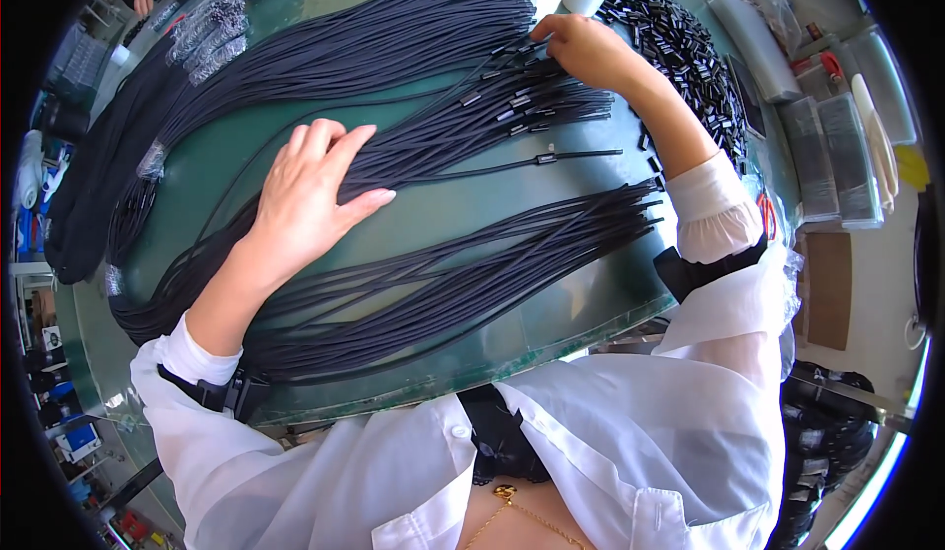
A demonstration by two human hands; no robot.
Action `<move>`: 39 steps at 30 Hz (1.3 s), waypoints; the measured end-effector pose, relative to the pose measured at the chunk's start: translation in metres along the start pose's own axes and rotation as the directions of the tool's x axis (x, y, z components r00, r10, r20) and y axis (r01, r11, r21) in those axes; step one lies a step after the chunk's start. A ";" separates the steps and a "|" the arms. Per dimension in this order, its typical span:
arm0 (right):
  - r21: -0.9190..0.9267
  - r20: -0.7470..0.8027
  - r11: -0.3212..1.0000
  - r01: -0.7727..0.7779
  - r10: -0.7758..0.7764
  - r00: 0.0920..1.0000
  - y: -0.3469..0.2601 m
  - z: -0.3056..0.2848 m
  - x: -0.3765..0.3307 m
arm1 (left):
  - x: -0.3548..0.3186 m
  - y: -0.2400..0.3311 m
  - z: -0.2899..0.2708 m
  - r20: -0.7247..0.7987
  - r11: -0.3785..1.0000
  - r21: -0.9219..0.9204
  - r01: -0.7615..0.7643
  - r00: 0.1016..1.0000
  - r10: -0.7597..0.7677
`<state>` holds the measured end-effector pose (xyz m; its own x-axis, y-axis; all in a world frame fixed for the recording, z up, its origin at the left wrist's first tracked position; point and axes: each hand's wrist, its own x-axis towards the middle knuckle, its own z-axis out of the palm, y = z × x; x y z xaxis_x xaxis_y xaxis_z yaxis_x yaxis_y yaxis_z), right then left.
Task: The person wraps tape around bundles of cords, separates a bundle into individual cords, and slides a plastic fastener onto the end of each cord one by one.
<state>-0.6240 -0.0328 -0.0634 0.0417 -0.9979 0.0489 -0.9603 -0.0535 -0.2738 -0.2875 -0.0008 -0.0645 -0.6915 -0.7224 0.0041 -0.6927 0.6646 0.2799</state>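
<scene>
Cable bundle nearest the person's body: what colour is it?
The cable bundle is black, shown best in the head view.

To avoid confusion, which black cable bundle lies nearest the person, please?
The black cable bundle lowest in view, beside the green table's near edge; others lie beyond.

Bare tabletop (448,210) leaves a lane between near cables (512,269) and middle cables (443,134); black tubes (694,67) block the right.

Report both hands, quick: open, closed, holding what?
Left hand: open, thumb and index finger apart, at the black cords.
Right hand: fingers curled near the black cords; whether it holds one cannot be told.
</scene>
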 end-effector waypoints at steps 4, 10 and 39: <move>-0.046 0.026 0.999 -0.009 0.010 1.000 0.000 0.002 -0.002 | 0.017 -0.001 0.005 -0.091 0.983 0.029 -0.179 0.979 0.181; -0.005 0.035 0.998 0.061 -0.061 0.998 -0.001 -0.002 -0.020 | 0.032 0.000 0.012 -0.198 0.964 0.055 -0.259 0.944 0.265; -0.088 -0.108 0.994 0.072 -0.081 0.991 -0.021 -0.004 -0.063 | 0.137 0.001 0.013 -0.005 0.976 -0.213 -0.052 0.999 0.052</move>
<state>-0.6072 0.0310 -0.0566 0.0891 -0.9807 0.1743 -0.9753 -0.1214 -0.1844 -0.3854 -0.0962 -0.0758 -0.7258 -0.6875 0.0237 -0.5961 0.6457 0.4772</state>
